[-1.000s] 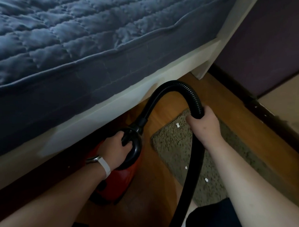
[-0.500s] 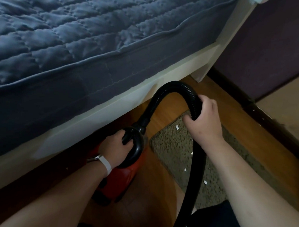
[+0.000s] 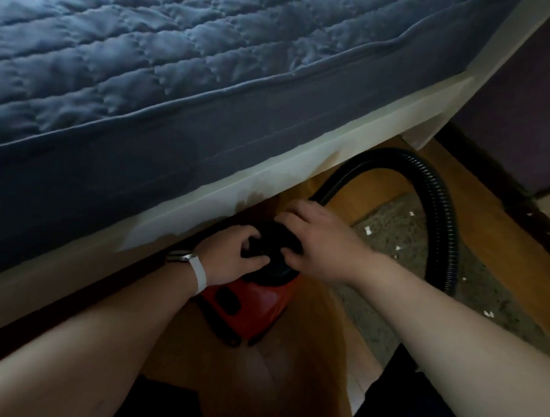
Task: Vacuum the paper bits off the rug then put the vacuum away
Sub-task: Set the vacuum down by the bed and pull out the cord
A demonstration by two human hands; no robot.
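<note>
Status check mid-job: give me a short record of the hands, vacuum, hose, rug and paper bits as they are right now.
left hand: grips the vacuum's black top
right hand: holds the same black top from the other side
vacuum: red body, on the wooden floor, close to the bed frame
hose: in neither hand; arcs up from the vacuum and runs down across the rug
rug: grey, right of the vacuum
paper bits: several white scraps on the rug, not yet vacuumed
</note>
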